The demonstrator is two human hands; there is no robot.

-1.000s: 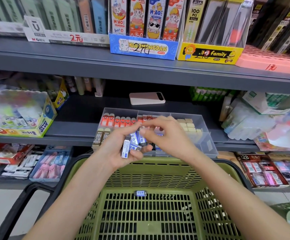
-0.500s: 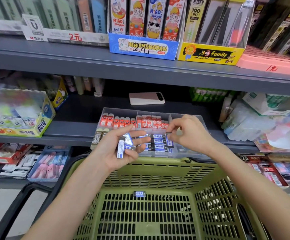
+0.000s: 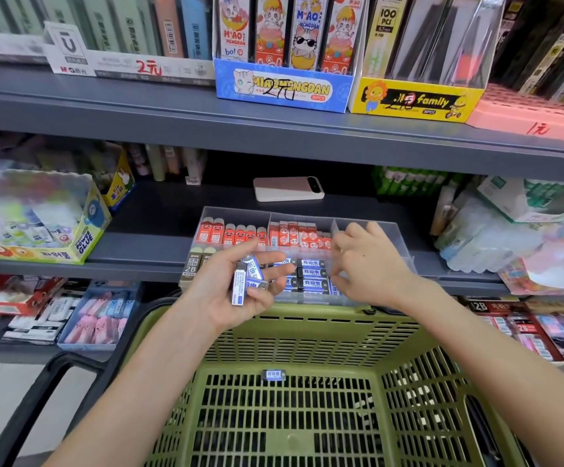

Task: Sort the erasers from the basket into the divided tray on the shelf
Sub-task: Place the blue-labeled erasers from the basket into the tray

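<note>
A clear divided tray [image 3: 368, 224] sits on the middle shelf. It holds red erasers [image 3: 240, 234] at the back, blue-and-white erasers [image 3: 311, 274] in front and brown 2B erasers [image 3: 193, 264] at the front left. My left hand [image 3: 226, 298] is palm up before the tray and grips several blue-and-white erasers [image 3: 247, 279]. My right hand [image 3: 375, 267] hovers over the tray's right side with loosely curled fingers and nothing seen in them. Below is the green basket [image 3: 307, 335], with one blue-and-white eraser [image 3: 275, 374] on its floor.
A pink-white power bank [image 3: 289, 188] lies behind the tray. A glue box [image 3: 45, 227] stands to the left and plastic-wrapped packs [image 3: 509, 237] to the right. The upper shelf edge [image 3: 274, 129] overhangs the tray. The basket's black handle [image 3: 55, 382] juts out at the lower left.
My right hand took an eraser from my left hand, carried it right to the tray's front blue-and-white row and now holds nothing. My left hand stayed put.
</note>
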